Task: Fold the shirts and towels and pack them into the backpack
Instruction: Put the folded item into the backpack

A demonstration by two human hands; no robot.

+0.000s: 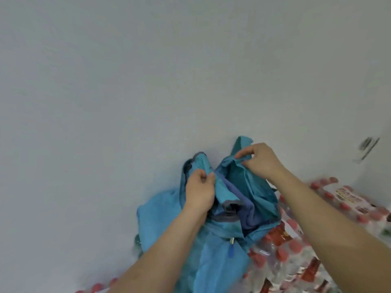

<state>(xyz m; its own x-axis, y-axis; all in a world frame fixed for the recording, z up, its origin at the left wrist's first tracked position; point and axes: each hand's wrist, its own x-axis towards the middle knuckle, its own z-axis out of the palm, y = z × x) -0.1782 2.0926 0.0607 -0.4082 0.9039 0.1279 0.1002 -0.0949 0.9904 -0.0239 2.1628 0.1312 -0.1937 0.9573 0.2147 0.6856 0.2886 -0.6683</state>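
Observation:
A teal backpack (pixel 213 246) stands against a pale wall, its top opening spread wide. My left hand (pixel 200 190) grips the left rim of the opening. The right rim is pinched between the thumb and fingers of my right hand (pixel 259 160) and held up and out. Inside the opening lies a folded dark blue cloth (pixel 246 210), partly hidden by the bag's walls. A blue zipper pull (pixel 231 251) hangs on the bag's front.
Shrink-wrapped packs of clear bottles with red caps (pixel 296 248) lie under and to the right of the backpack. The pale wall (pixel 127 81) fills the upper view. A dark blurred mark (pixel 368 148) shows on the wall at the right.

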